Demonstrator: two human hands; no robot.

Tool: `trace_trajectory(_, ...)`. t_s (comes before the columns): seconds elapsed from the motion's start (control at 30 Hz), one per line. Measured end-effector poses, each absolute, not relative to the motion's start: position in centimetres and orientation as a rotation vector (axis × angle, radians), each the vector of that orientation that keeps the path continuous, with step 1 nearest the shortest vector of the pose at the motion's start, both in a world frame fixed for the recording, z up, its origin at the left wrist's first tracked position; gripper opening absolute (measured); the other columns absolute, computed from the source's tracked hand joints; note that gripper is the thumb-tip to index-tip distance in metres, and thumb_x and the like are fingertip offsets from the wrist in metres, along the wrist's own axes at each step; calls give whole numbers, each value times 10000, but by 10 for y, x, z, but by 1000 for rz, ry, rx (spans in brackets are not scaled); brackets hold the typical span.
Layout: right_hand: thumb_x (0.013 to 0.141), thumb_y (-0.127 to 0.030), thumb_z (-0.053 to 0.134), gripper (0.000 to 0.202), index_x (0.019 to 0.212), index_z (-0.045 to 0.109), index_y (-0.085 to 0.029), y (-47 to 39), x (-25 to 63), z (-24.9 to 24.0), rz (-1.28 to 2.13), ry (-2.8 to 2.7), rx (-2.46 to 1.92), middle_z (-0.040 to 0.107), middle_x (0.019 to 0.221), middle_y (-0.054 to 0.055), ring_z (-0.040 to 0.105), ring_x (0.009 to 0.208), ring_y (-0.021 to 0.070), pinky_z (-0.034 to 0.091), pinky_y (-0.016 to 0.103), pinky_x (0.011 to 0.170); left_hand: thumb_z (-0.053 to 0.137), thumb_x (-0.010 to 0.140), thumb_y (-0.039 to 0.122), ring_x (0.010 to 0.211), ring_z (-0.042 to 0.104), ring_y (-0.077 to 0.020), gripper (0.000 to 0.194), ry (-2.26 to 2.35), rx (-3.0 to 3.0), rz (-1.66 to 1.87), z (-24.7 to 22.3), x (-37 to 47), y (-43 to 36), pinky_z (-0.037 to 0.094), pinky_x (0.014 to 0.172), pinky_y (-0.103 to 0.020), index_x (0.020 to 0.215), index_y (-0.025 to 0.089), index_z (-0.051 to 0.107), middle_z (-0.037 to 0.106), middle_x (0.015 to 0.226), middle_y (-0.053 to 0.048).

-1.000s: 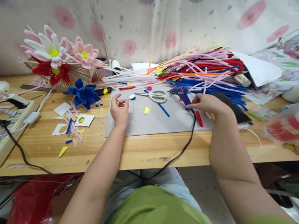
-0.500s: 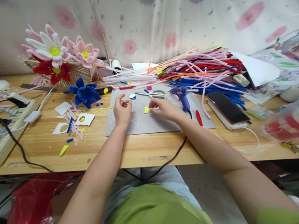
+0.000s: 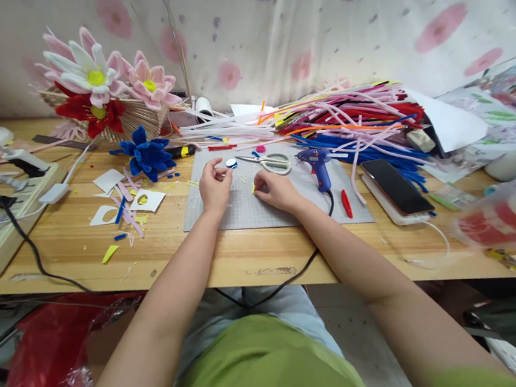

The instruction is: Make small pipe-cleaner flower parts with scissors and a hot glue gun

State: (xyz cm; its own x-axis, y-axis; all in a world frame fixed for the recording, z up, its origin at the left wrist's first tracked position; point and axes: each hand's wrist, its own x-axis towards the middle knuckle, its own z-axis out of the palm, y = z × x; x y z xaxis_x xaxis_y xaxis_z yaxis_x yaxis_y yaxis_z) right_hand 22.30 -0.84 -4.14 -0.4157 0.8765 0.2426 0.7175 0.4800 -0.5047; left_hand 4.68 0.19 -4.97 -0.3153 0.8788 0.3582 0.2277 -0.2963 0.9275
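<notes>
one long, light-brown wooden surface (image 3: 76,253) carries a flat grey gridded cutting mat (image 3: 244,214) at its near side. behind the mat, toward the right, spreads a loose heap of long fuzzy stems (image 3: 345,111) in pink, red, white, orange and blue. at the far left rises a cluster of fuzzy white, pink and red flowers (image 3: 96,77) with yellow centres. a dark-screened phone (image 3: 396,186) lies on a white slab (image 3: 380,200) at the right, just beside the mat.

the two hands are over the mat, well apart from the phone. the left hand (image 3: 215,186) has curled fingers, thumb and forefinger only narrowly parted; whether they hold anything i cannot tell. the right hand (image 3: 277,190) is drawn in, fingertips close together and low.

a fuzzy blue flower (image 3: 145,155) rests left of the mat. a blue plastic glue gun (image 3: 320,168) lies right of the right hand, and grey-handled metal scissors (image 3: 277,163) lie just behind that hand. a slim red piece (image 3: 346,204) sits near the glue gun. a small round white-and-blue disc (image 3: 231,163) is at the left fingertips. smallest, a yellow scrap (image 3: 253,188) shows at the right fingertips, partly hidden; whether it is gripped i cannot tell.
</notes>
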Motion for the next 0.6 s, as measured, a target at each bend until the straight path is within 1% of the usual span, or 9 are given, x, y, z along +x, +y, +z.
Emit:
trace_trajectory(0.1, 713, -170, 538, 166, 874, 526, -208, -9, 222, -43, 440, -2224, -1329, 662, 831, 5, 592, 774, 158, 408, 276, 690, 628, 713, 177, 552, 544, -84, 308, 1445, 1411, 1658, -49, 47, 2, 446, 590, -226, 1007, 193, 538, 648, 731, 10)
trace_trajectory(0.3, 709, -181, 531, 151, 856, 509, -208, -3, 225, -50, 582, -2051, -1334, 655, 815, -1, 601, 735, 140, 431, 275, 695, 623, 719, 184, 563, 555, -84, 299, 1456, 1416, 1639, -50, 46, 2, 456, 599, -224, 1004, 203, 536, 650, 733, 15)
trace_trajectory(0.43, 717, -220, 545, 198, 909, 493, -209, -3, 226, -52, 658, -2039, -1277, 664, 843, 3, 605, 756, 143, 441, 287, 719, 623, 723, 192, 571, 556, -86, 299, 1459, 1415, 1634, -50, 46, 3, 461, 607, -228, 1008, 202, 537, 650, 734, 10)
trace_trajectory(0.5, 705, -225, 569, 235, 924, 487, -213, -4, 225, -50, 654, -2095, -1239, 671, 860, 2, 609, 789, 152, 441, 295, 739, 621, 725, 193, 574, 558, -89, 298, 1460, 1415, 1625, -50, 46, 2, 462, 605, -230, 1011, 202, 538, 649, 737, 7)
trace_trajectory(0.6, 701, -203, 559, 212, 901, 490, -215, -6, 223, -49, 609, -2106, -1267, 671, 838, -1, 606, 778, 152, 437, 296, 736, 619, 726, 194, 580, 564, -92, 299, 1465, 1407, 1617, -49, 47, 2, 461, 600, -231, 1014, 204, 538, 645, 738, 7)
